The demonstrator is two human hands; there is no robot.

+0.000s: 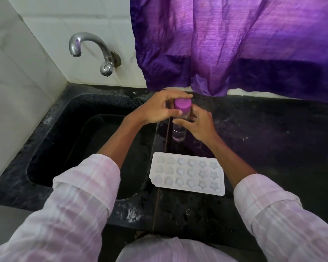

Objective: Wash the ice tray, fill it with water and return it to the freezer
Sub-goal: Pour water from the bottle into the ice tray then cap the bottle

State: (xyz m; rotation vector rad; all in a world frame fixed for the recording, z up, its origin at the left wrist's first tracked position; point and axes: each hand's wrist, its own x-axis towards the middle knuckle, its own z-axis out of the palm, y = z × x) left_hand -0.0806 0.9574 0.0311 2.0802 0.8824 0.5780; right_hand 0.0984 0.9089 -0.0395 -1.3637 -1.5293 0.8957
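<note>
The ice tray (187,175) lies flat on the counter (273,148), just right of the sink (45,148). My left hand (157,109) curls over the purple cap (182,104); my right hand (199,126) grips the clear bottle (179,133). I judge the tray light, bendy, slippery: take both short ends.

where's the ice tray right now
In the head view the white ice tray lies on the black counter, just right of the sink, nearer the person than the bottle.

A home kitchen: black stone counter (263,140) with sunken sink (68,140), wall tap (95,52), tiles (51,21).
</note>
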